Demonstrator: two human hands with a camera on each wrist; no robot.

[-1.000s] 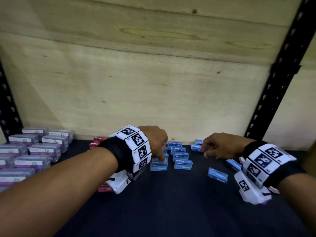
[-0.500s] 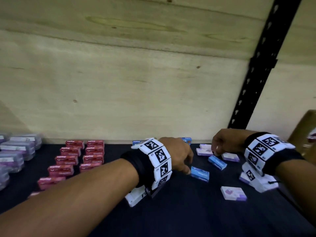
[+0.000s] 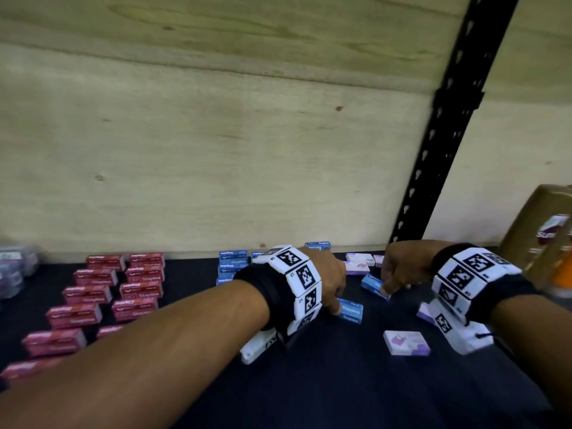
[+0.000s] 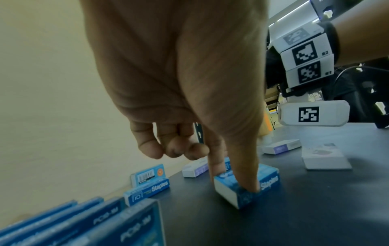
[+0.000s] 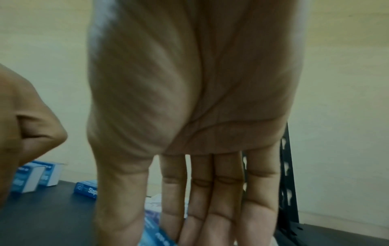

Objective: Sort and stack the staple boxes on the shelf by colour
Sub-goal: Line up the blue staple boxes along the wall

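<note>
Left hand (image 3: 331,278) down on a blue box (image 3: 351,309) at mid-shelf: thumb and index pinching its two long sides, other three fingers curled clear above. Box flat on the dark shelf (image 3: 340,382), "Staples" face toward the wrist camera.

Right hand (image 3: 399,267) just to the right, on a second blue box (image 3: 373,284). Thumb on one side, four near-straight fingers on the other, box between them at the fingertips; whether gripped or only touched: cannot tell, lower edge of the wrist view cuts it off.

Blue boxes (image 3: 232,264) grouped at the back wall behind the left wrist, some stacked, one standing on edge against the plywood (image 3: 216,150). Red boxes (image 3: 102,292) in two rows at left. Purple-and-white boxes (image 3: 359,264) loose near the back at right, one (image 3: 405,342) alone nearer the front, another partly hidden under the right wristband. Blurred grey packs (image 3: 12,267) at far left edge. Black upright (image 3: 433,144) at right rear.
</note>
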